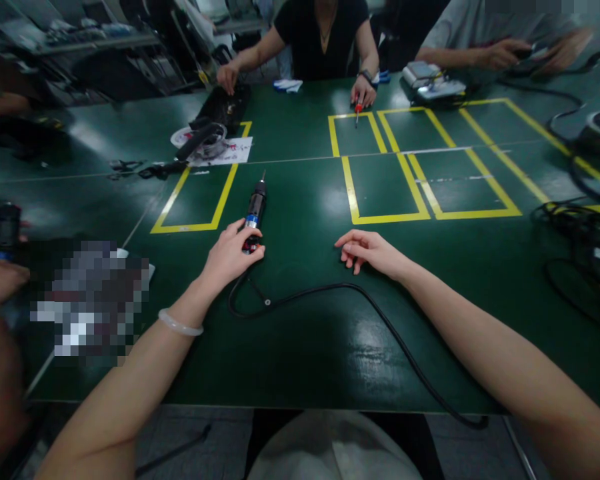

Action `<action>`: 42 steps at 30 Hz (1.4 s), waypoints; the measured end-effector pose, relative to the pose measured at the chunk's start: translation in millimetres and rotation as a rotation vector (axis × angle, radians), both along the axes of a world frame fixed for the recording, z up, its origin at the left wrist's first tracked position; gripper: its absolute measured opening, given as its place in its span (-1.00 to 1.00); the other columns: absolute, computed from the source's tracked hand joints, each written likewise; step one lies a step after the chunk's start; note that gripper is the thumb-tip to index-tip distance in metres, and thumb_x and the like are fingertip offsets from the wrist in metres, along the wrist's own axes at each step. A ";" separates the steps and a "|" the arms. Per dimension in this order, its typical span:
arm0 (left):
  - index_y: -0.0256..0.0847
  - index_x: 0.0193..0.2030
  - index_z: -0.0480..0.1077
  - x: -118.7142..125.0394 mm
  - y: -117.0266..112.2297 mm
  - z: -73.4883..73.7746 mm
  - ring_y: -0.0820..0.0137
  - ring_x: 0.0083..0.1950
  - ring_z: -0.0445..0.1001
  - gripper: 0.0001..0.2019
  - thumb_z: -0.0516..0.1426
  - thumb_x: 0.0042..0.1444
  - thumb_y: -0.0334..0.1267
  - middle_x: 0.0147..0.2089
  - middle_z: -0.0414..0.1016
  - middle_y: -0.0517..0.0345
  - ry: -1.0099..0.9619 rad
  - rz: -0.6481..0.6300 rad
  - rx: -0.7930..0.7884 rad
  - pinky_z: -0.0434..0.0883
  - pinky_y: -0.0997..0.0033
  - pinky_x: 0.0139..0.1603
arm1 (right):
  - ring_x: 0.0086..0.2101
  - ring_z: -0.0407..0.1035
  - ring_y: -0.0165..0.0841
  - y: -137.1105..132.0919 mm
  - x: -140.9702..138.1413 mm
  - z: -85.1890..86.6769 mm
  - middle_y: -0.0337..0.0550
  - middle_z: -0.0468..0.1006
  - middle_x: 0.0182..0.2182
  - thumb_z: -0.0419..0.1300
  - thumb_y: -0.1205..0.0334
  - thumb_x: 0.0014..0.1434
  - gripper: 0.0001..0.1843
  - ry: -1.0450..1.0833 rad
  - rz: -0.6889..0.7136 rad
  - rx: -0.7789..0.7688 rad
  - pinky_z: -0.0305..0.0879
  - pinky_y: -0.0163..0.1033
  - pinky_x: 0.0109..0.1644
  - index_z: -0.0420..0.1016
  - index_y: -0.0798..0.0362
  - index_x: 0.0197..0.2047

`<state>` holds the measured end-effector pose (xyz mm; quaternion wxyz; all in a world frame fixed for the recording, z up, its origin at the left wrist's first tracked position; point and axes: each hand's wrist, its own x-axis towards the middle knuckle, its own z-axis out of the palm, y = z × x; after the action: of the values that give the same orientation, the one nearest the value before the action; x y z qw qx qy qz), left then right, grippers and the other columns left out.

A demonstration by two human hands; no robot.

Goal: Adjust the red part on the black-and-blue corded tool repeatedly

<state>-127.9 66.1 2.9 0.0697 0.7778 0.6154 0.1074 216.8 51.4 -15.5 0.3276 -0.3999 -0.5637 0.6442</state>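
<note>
An electric screwdriver, black with a blue band and a thin bit at its tip, lies on the green table pointing away from me. My left hand is closed around its rear end, thumb and fingers on either side. From that end a black cable loops across the table towards the right and over the front edge. To the right of the tool, my right hand hovers at or just over the table with its fingers loosely curled and apart, holding nothing.
Yellow tape rectangles mark the table. Opposite, a person holds a red-handled screwdriver beside dark parts and a paper sheet. Bundled black cables lie at right. At left, another person's hand holds a similar tool.
</note>
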 end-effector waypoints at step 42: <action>-0.16 0.38 0.26 -38.0 -1.9 4.8 0.02 0.21 0.35 -0.43 -0.15 0.34 0.02 0.35 0.25 -0.11 0.173 0.276 -0.022 0.30 0.10 0.18 | -0.50 0.38 -0.45 -4.4 -6.5 -3.7 -0.19 0.48 -0.46 0.25 0.13 0.20 -0.77 -0.046 -0.025 0.081 0.34 -0.40 -0.60 0.47 0.12 -0.17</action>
<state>-165.9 64.2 7.7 0.0098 0.6913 0.7213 0.0418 210.3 47.0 -19.2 0.3384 -0.4079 -0.5916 0.6076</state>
